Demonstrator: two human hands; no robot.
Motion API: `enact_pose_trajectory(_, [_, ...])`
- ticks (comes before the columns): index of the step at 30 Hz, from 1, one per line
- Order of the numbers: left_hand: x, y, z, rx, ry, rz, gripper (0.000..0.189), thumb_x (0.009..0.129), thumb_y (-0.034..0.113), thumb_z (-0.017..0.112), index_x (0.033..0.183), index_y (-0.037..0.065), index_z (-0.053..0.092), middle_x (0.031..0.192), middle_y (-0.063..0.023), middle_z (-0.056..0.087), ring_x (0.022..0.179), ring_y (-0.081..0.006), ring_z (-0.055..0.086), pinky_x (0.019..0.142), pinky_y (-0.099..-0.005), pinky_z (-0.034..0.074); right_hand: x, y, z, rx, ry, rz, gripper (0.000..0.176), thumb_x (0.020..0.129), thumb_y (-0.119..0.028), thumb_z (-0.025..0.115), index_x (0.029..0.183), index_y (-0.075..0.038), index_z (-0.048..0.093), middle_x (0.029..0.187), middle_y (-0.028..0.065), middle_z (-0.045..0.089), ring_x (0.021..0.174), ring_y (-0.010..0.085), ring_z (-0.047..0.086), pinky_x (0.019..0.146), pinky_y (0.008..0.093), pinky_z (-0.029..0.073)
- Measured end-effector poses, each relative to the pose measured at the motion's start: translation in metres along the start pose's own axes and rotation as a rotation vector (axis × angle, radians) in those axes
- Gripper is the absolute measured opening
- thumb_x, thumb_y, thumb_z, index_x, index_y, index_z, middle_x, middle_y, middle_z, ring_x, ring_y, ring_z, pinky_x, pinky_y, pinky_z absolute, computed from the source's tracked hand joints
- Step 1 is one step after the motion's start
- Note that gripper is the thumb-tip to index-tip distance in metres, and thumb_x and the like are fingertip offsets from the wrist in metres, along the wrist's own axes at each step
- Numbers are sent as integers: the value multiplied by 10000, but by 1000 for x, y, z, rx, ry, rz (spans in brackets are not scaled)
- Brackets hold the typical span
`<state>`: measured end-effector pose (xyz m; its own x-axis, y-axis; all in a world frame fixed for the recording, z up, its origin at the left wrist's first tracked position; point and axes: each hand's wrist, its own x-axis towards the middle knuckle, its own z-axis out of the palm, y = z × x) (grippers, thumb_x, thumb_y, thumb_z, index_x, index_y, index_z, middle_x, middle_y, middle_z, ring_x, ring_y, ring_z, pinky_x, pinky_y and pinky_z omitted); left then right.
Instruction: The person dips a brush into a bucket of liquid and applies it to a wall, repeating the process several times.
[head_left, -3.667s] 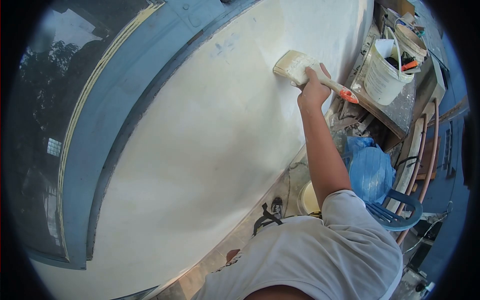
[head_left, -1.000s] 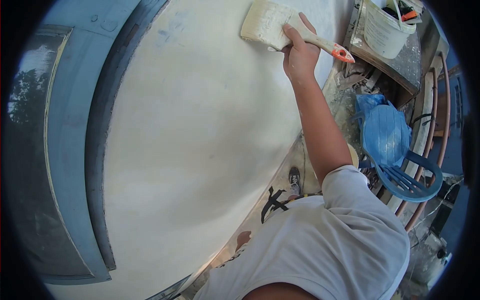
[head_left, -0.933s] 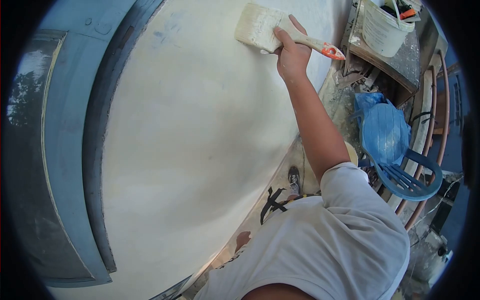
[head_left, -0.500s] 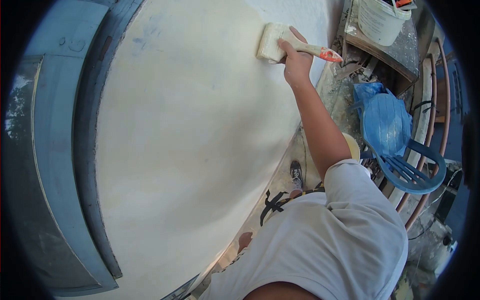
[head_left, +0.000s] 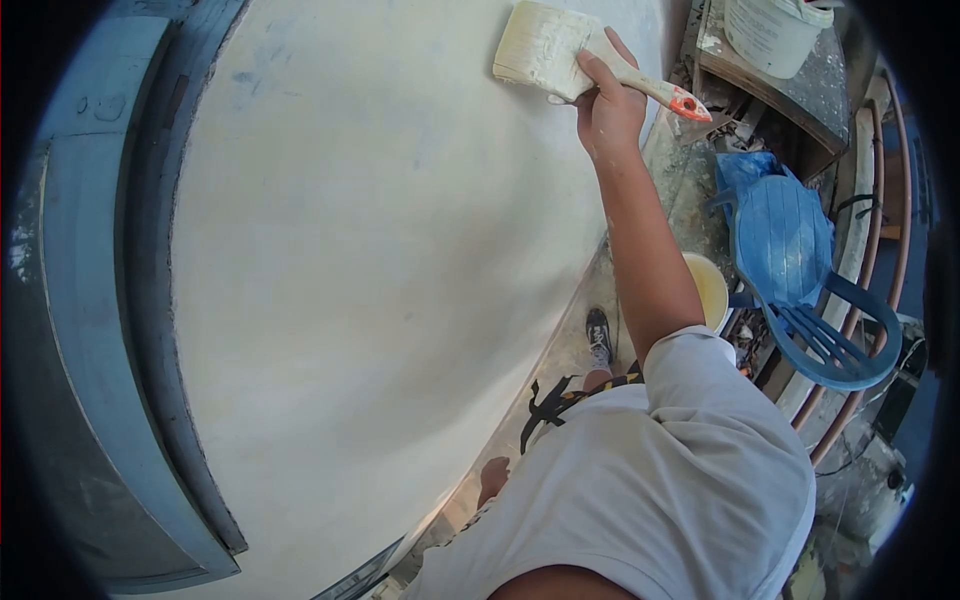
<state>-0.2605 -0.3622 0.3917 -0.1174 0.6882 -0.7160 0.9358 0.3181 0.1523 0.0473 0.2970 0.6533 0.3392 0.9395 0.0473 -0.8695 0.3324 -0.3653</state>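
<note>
My right hand (head_left: 612, 105) is closed around the base of a wide paintbrush (head_left: 548, 50). The brush has pale, paint-coated bristles and a light handle with a red-orange end pointing right. Its bristles lie over the upper part of a large off-white wall (head_left: 380, 220), close to or against its surface; exact contact is hard to judge. Faint bluish marks show through the paint at the upper left. Below and to the right of my hand, a round container (head_left: 708, 290) of pale yellow contents is partly hidden by my forearm. My left hand is not visible.
A blue plastic chair (head_left: 785, 240) stands right of my arm. A white bucket (head_left: 775, 38) sits on a paint-spotted wooden surface (head_left: 815, 95) at the upper right. Brownish rails (head_left: 893, 200) run behind the chair. A blue frame (head_left: 85, 260) borders the wall on the left.
My right hand and the brush have shifted slightly up and right in view, and the brush's broad face looks larger. The wall has slid a little left, and more of the yellow container shows.
</note>
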Motion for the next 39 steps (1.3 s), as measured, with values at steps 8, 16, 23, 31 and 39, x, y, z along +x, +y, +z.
enact_pose_trajectory(8, [-1,0,-20,-53,-160,-55,256,713,143,627,933,12,615,1010,-198,615,1004,-372,554,845,-451,447,-16,61,-158,-555,262,90,491,768,49,609,1245,19,495,1130,148,591,1003,193,599,825,297,520])
enact_pose_trajectory(16, [-3,-15,-24,24,-180,11,294,721,126,616,998,29,620,1041,-174,615,1000,-354,562,830,-433,462,-5,14,-30,-229,94,69,489,774,17,626,1243,4,491,1087,130,580,895,180,609,617,306,553])
enact_pose_trajectory(23, [-24,85,-99,-855,236,-549,271,803,190,651,1040,59,636,849,-92,641,751,-192,613,626,-311,482,-14,68,-136,-334,202,113,532,796,28,604,1294,15,420,1110,148,561,901,207,620,595,314,581])
enact_pose_trajectory(31, [-35,30,-45,-671,198,-148,294,840,242,629,1062,51,626,891,-82,647,751,-162,616,611,-298,476,-2,25,-53,-3,77,81,533,804,32,598,1302,22,408,1136,154,553,917,209,616,647,316,587])
enact_pose_trajectory(39, [-39,25,-47,-413,169,-155,273,857,227,598,1036,22,628,1011,-119,642,806,-217,638,726,-322,504,-27,54,-164,-514,300,94,488,799,34,609,1265,16,467,1109,145,584,986,208,598,784,304,546])
